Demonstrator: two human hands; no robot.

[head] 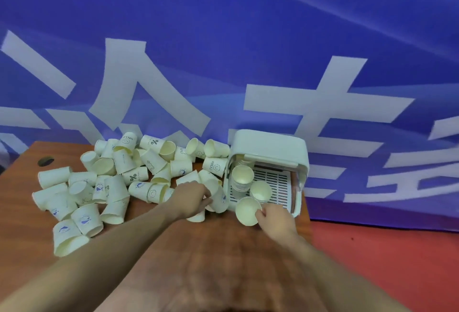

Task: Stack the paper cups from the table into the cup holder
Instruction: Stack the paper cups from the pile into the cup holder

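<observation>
Several white paper cups (104, 187) lie scattered in a heap across the left and back of the wooden table (211, 249). A white plastic cup holder (270, 147) lies on its side at the right, its opening facing me. Inside it are a tall stack of cups (242, 177) and a shorter one (260, 191). My right hand (278, 222) grips a cup (247, 211) by its rim just in front of the holder. My left hand (191, 197) grips a cup (218, 199) lying next to the holder's left wall.
A blue banner with big white characters hangs right behind the table. The table's right edge runs just past the holder, with red floor (385, 262) beyond. A round cable hole (46, 161) sits at the table's far left.
</observation>
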